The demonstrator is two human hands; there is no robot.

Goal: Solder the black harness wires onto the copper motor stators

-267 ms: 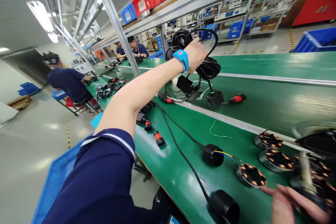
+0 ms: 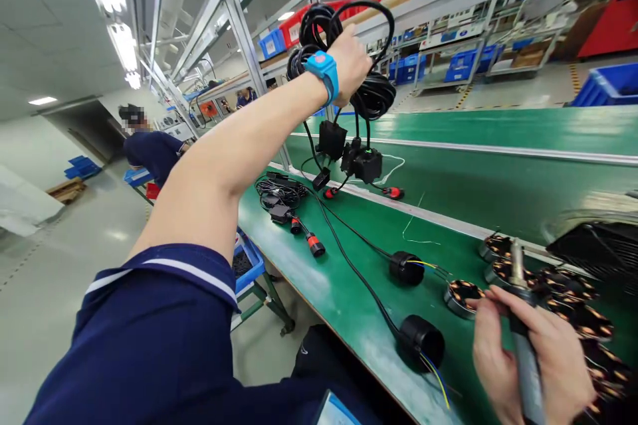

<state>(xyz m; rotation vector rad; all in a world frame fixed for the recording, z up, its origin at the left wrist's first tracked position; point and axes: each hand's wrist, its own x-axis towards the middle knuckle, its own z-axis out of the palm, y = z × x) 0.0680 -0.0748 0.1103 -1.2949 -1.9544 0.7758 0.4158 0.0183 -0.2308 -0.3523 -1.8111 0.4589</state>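
Note:
My left hand [image 2: 351,63], wearing a blue wrist device, is raised over the bench and closed around a bundle of coiled black cables [image 2: 376,96]. Black box-shaped parts [image 2: 367,165] and red-ringed connectors [image 2: 393,192] dangle below it. At the lower right, my right hand [image 2: 548,352] grips a soldering iron [image 2: 528,365], its metal end pointing up and away. The fingertips of that hand meet the edge of a copper-wound stator ring [image 2: 461,299]. Beside the ring is a black round housing [image 2: 406,269] with thin coloured wires; a second housing [image 2: 421,342] lies nearer me.
Several more stators [image 2: 573,315] crowd the right side near a dark ribbed object [image 2: 598,246]. Another cable pile [image 2: 282,192] with connectors [image 2: 315,244] lies left on the green bench [image 2: 349,305]. A metal post [image 2: 249,46] rises behind. A co-worker [image 2: 149,146] sits far left.
My left hand has lifted the cable bundle higher and leftward, the boxes rising with it. My right hand and the soldering iron have come further into view.

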